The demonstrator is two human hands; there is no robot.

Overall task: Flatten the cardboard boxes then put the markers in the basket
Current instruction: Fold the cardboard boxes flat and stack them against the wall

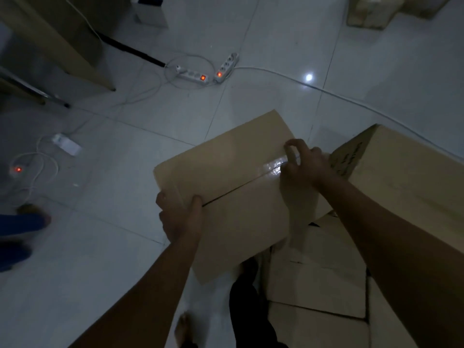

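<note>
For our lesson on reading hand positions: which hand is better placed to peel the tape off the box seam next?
Probably the right hand: it already pinches the tape on the seam, while the left hand grips the box edge.

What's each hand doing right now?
Left hand: grips the cardboard box at its near edge.
Right hand: pinches the clear tape on the box's seam.

Matt brown cardboard box (233, 187) w/ glossy clear tape (275, 167); floor tiles (100, 247) glossy, smooth.

Dim bluish gloom, lamp glare on floor tiles (309, 77), blurred, bowed edges.
</note>
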